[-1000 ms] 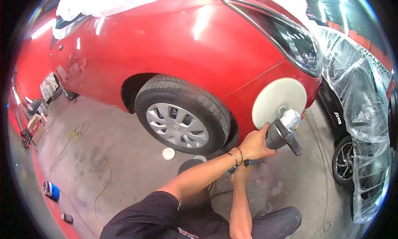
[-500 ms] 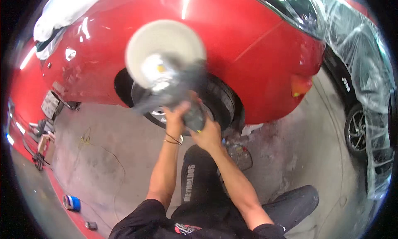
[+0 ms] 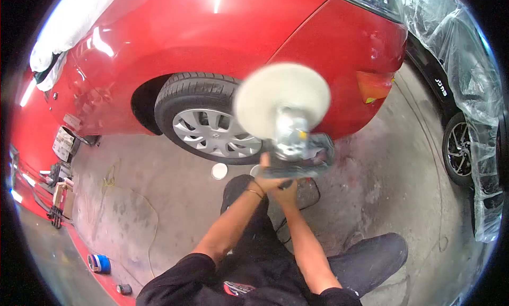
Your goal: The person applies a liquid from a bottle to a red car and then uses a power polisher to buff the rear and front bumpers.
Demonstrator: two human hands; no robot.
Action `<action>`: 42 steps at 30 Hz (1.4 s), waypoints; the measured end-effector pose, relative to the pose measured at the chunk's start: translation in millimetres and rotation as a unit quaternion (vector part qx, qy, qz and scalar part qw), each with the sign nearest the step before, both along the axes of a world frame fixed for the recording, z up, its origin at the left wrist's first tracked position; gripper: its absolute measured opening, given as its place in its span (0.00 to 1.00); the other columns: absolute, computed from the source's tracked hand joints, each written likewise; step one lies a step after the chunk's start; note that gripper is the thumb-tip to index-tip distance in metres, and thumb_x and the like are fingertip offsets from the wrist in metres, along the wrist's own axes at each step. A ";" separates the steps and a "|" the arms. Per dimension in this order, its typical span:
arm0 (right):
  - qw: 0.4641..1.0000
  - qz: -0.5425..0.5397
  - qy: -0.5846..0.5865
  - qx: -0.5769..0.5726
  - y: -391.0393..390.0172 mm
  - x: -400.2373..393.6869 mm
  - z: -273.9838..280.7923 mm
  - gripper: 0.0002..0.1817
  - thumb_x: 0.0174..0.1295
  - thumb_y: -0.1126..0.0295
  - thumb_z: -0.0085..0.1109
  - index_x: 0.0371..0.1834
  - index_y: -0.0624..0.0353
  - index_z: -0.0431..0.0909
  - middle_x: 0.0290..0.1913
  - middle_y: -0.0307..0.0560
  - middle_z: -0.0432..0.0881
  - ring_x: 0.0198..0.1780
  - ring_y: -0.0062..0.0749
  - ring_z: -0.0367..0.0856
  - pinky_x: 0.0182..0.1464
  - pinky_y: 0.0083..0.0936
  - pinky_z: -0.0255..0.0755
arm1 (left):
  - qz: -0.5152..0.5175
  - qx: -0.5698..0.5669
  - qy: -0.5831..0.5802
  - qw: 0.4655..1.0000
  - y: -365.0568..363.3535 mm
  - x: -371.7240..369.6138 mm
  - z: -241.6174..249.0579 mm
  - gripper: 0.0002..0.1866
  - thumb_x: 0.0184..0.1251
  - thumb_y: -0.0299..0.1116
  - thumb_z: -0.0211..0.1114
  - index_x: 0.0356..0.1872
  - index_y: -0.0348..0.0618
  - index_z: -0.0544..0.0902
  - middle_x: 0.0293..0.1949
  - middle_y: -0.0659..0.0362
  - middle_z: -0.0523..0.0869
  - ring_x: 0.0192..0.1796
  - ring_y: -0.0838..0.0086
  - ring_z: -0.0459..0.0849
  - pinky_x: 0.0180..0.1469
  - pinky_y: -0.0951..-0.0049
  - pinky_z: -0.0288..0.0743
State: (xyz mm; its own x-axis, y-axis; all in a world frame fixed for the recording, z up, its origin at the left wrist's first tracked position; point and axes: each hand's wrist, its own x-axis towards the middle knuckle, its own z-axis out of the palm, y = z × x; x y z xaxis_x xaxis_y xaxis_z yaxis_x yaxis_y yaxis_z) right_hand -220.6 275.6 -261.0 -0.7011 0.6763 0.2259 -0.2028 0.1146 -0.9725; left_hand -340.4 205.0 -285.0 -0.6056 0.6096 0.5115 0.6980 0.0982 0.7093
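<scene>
A rotary polisher with a round cream pad is in front of the red car's bumper, overlapping the front wheel's right side. My left hand is wrapped round the dark handle area on the polisher's near left side, thumb raised along it. Just right of it, my right hand is closed on the rear body, its fingers mostly hidden beneath. The pad's pale face is turned up toward me and slightly blurred. The front wheel has a silver cover.
A white round lid lies on the concrete floor below the wheel. A dark cable loops beside my knee. To the right stands a black car under clear plastic sheeting. A blue-banded can sits at lower left.
Both hands have carried the polisher rightward and down, from over the fender and wheel arch to in front of the bumper. The wheel is now largely uncovered.
</scene>
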 end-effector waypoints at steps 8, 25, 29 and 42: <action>0.982 -0.119 0.037 -0.143 -8.0 33.4 -68.8 0.32 0.59 0.62 0.84 0.63 0.64 0.83 0.58 0.58 0.91 0.59 0.47 0.90 0.61 0.44 0.82 | -0.080 -0.240 -0.024 0.967 110.6 86.5 98.2 0.58 0.46 0.51 0.86 0.77 0.29 0.71 0.41 0.34 0.93 0.46 0.39 0.94 0.50 0.49 0.88; 0.991 0.000 -0.130 0.028 128.1 124.7 60.0 0.22 0.54 0.66 0.88 0.47 0.66 0.90 0.43 0.48 0.95 0.46 0.32 0.92 0.50 0.38 0.84 | -0.015 0.011 -0.240 0.971 109.7 124.2 109.2 0.23 0.73 0.44 0.80 0.62 0.43 0.90 0.61 0.57 0.94 0.62 0.65 0.91 0.72 0.59 0.77; 0.983 -0.064 -0.160 0.066 160.3 165.4 58.3 0.21 0.51 0.69 0.88 0.46 0.67 0.90 0.41 0.43 0.95 0.42 0.27 0.90 0.46 0.36 0.84 | -0.076 0.073 -0.339 0.935 157.7 165.0 116.9 0.24 0.73 0.44 0.80 0.61 0.37 0.90 0.57 0.56 0.94 0.58 0.69 0.91 0.65 0.63 0.82; 0.988 -0.023 -0.149 0.017 162.3 168.4 76.3 0.21 0.54 0.74 0.84 0.51 0.67 0.89 0.46 0.45 0.95 0.49 0.29 0.90 0.54 0.34 0.83 | -0.120 0.051 -0.331 0.935 157.6 174.0 190.1 0.20 0.84 0.39 0.68 0.68 0.39 0.85 0.60 0.55 0.94 0.62 0.68 0.91 0.68 0.63 0.81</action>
State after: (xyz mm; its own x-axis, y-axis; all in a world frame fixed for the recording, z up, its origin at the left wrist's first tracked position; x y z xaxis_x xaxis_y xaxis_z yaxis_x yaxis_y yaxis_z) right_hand -52.3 437.9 -184.6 -0.7085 0.7047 0.0380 0.0978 0.1514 -0.9836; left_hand -166.4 362.6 -94.9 -0.6613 0.7376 0.1363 0.0961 -0.0968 0.9906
